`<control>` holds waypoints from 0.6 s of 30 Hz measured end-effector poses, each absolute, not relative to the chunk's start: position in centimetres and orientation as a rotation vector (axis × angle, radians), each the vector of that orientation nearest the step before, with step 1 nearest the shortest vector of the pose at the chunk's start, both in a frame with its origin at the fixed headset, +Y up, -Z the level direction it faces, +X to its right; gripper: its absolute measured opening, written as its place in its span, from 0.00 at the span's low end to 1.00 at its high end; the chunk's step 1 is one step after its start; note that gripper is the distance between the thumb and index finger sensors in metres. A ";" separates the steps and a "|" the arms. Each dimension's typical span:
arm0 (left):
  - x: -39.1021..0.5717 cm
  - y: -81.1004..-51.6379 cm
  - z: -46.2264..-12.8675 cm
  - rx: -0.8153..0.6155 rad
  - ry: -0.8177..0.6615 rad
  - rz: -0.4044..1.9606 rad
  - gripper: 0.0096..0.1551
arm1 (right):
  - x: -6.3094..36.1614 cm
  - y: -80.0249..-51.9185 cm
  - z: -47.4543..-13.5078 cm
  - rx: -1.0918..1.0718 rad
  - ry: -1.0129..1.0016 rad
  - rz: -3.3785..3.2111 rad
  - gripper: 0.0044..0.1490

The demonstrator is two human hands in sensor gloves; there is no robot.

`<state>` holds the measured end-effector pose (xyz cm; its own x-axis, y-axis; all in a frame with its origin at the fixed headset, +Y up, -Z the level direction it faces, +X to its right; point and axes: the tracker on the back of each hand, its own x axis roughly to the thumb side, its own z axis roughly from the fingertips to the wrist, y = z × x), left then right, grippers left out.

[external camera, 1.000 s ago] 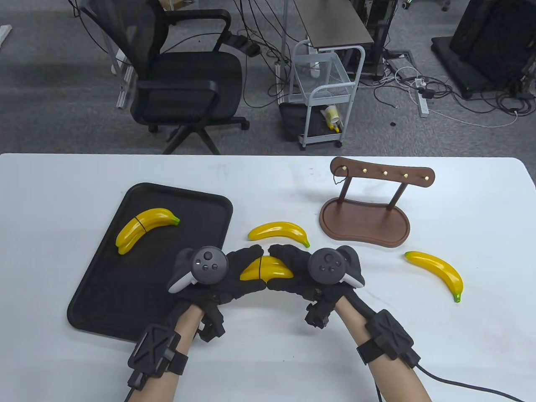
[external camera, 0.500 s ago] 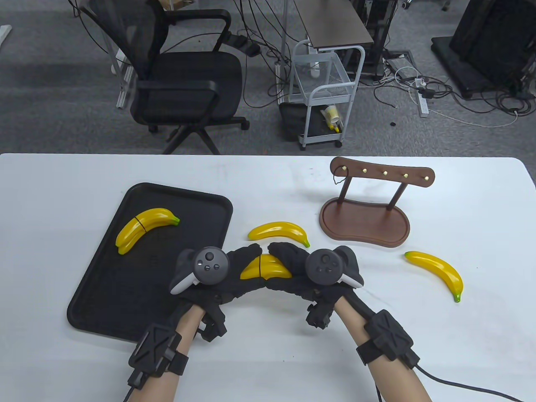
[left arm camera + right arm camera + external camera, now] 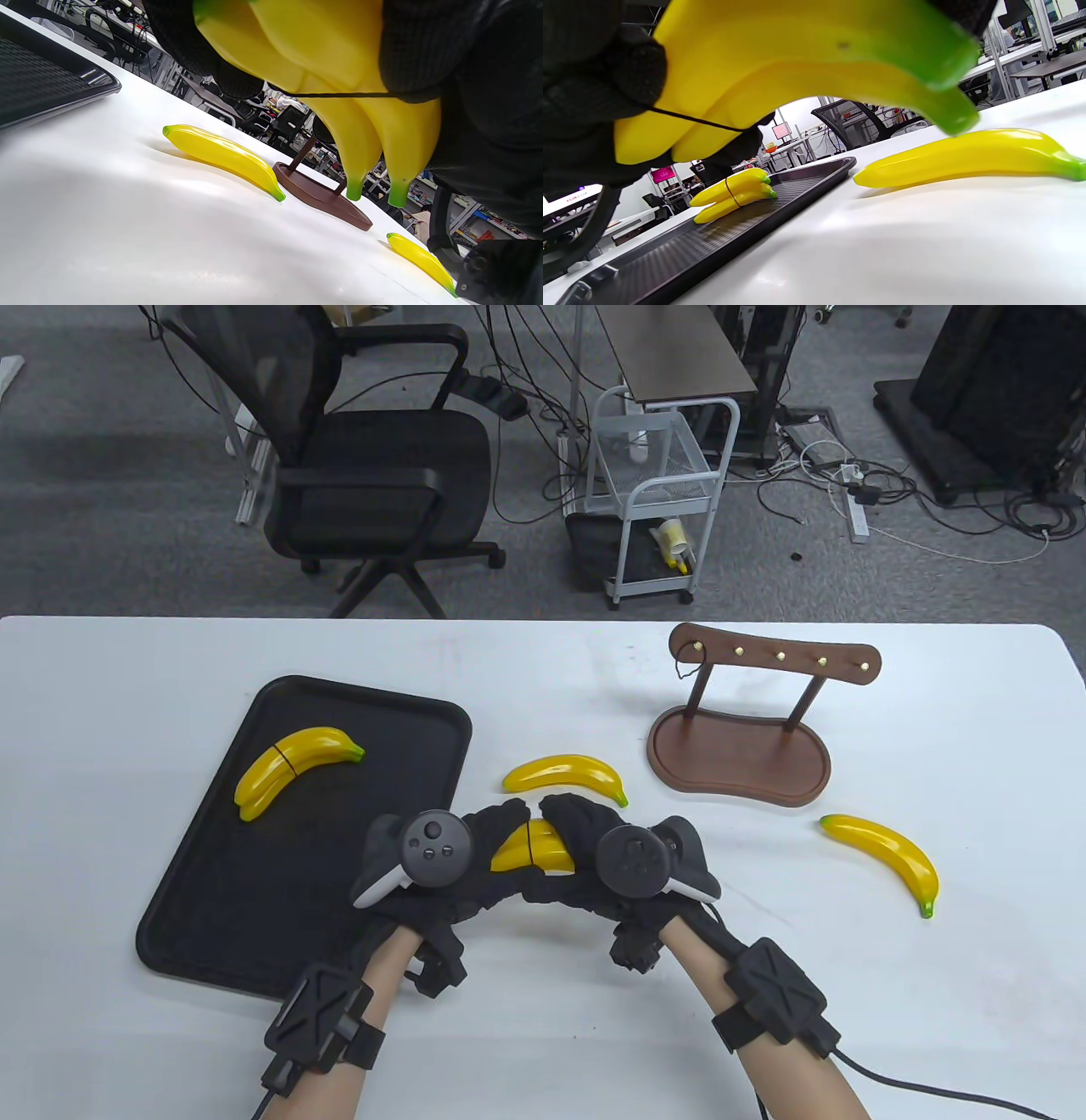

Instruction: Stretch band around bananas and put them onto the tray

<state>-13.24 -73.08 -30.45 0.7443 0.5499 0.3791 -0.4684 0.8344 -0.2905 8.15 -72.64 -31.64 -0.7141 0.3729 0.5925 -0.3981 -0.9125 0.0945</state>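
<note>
Both hands hold one pair of bananas (image 3: 533, 848) raised clear of the white desk (image 3: 933, 984), just right of the black tray (image 3: 212, 916). The left hand (image 3: 475, 865) grips the pair's left part and the right hand (image 3: 585, 857) its right part, the fingers (image 3: 501, 819) of each curled round the yellow fruit from the far side. A thin dark band (image 3: 339, 95) crosses the two bananas near their middle; in the left wrist view it runs taut across both of them and disappears under the gloved fingers (image 3: 424, 51) at the right. In that view the two green tips hang side by side, well above the desk. The right wrist view shows the same band as a thin line across the undersides, with the glove (image 3: 594, 84) clamped on the pair at the left.

On the tray lies a second pair (image 3: 288, 768), already bound with a dark band at its middle and resting in the far left part of the tray. A single loose banana (image 3: 564, 774) lies on the desk just beyond the hands, between the tray and the brown wooden stand (image 3: 738, 746). Another loose banana (image 3: 887, 861) lies to the right, near the stand's base but apart from it. The stand has a curved top bar with small brass pegs, and a dark loop hangs from the leftmost peg.
</note>
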 end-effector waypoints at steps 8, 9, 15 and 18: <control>-13.4 -73.2 -30.5 -0.195 -0.493 0.585 0.51 | 8.7 -72.8 -32.1 0.887 -0.011 2.478 0.63; -13.4 -73.2 -30.5 -0.194 -0.494 0.584 0.51 | 8.8 -72.8 -32.1 0.896 -0.008 2.469 0.62; -13.6 -73.2 -30.6 -0.192 -0.497 0.588 0.53 | 9.1 -72.7 -32.5 0.916 0.026 2.435 0.56; -13.6 -73.2 -30.6 -0.193 -0.492 0.588 0.52 | 9.3 -72.9 -32.6 0.906 0.044 2.427 0.55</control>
